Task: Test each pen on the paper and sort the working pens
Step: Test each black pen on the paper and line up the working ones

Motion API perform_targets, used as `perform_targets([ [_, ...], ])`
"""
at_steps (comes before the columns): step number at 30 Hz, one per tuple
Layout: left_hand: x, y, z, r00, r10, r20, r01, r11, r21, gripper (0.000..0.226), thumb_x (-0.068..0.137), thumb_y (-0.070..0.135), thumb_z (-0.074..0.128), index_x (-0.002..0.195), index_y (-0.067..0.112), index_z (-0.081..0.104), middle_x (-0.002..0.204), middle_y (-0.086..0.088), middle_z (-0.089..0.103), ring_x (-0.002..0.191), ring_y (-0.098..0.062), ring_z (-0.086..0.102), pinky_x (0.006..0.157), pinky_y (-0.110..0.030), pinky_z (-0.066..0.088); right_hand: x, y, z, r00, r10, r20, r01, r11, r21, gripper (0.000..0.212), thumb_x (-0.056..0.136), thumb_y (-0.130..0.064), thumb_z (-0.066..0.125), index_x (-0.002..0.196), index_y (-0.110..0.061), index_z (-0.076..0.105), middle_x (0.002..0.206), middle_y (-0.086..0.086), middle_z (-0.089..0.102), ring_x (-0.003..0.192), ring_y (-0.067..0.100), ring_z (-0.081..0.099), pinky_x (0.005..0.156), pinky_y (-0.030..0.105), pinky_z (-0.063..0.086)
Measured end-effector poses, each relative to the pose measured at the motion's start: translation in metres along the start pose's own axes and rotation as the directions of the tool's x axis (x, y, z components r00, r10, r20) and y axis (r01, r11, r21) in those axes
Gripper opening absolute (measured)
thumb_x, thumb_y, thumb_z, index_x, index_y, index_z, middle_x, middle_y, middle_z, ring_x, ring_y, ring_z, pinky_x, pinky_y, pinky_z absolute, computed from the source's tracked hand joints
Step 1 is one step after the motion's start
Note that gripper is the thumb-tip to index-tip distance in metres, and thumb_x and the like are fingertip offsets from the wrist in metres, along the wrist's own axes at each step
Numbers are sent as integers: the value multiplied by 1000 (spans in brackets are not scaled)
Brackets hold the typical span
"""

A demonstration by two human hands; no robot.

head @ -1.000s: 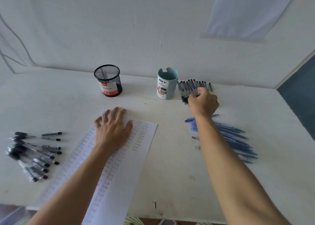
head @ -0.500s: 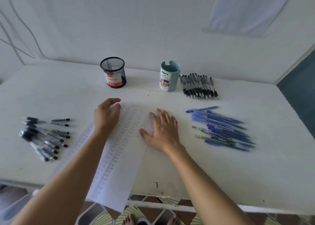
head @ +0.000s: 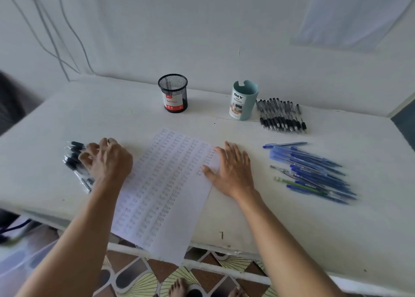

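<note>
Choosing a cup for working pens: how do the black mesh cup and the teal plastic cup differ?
The black wire-mesh cup is see-through with a red-banded label; the pale teal plastic cup is solid-walled, notched at the rim, white-labelled. Both stand upright near the wall.

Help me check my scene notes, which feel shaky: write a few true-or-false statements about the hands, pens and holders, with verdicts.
1. The right hand lies flat on the right edge of the paper. True.
2. The left hand is over the blue pens. False: it is at the pile of black pens left of the paper. The blue pens lie on the right.
3. The black mesh pen holder stands left of the teal desk organizer. True.
4. Pens stick out of the teal desk organizer. False: none shows above its rim. A row of black pens lies beside it.
</note>
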State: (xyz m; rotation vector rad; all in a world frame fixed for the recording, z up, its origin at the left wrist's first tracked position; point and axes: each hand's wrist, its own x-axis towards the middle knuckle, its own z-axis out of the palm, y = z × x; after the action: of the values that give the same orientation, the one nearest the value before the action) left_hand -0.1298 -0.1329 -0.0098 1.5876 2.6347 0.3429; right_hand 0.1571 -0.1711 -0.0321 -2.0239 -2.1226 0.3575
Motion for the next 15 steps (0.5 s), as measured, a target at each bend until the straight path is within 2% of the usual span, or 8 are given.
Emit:
perform_targets([
  [2,1,-4,0,999,-12,37,9,998,57,20,88,11,48,100,6,62,120,-12,60,123,-33,36,99,-49,26,-1,0,-1,1000,-2,0,2,1000,3,71,93,-67,42,151,-27,28,166,6,9,153,25,2,123,48,1],
  [4,4,-8,2,1000,19,5,-19,999,47,20,86,6,52,98,9,67,115,-13,63,115,-31,38,94,-47,30,-2,0,-2,1000,-5,-1,5,1000,10,72,92,-66,43,151,-28,28,166,6,9,153,24,3,123,48,1],
  [7,7,-12,7,993,92,-75,-95,995,-43,37,88,-2,56,119,14,68,124,-13,63,116,-32,39,92,-48,30,-4,-1,-6,1000,-4,-1,4,999,49,79,83,-71,40,150,-30,30,166,5,12,153,23,5,123,47,2],
  [9,8,-13,10,973,178,-144,-191,978,-78,29,92,4,61,117,17,69,127,-12,64,119,-32,40,92,-48,27,-5,0,-9,1000,-6,17,4,996,85,85,76,-71,36,151,-31,30,166,4,11,153,22,4,123,46,1],
  [12,8,-8,15,913,290,-287,-354,913,-203,15,95,14,63,110,14,66,120,-13,68,126,-31,44,99,-51,28,-6,3,-11,998,-32,48,29,997,71,94,73,-74,37,155,-30,22,167,3,7,154,22,1,123,46,-2],
  [15,-1,11,11,795,374,-478,-559,758,-336,16,101,15,54,116,8,55,117,-12,70,128,-31,52,100,-40,28,-8,5,-10,994,-63,88,60,997,39,111,66,-87,27,158,-28,9,167,3,-2,154,22,-5,122,47,-7],
])
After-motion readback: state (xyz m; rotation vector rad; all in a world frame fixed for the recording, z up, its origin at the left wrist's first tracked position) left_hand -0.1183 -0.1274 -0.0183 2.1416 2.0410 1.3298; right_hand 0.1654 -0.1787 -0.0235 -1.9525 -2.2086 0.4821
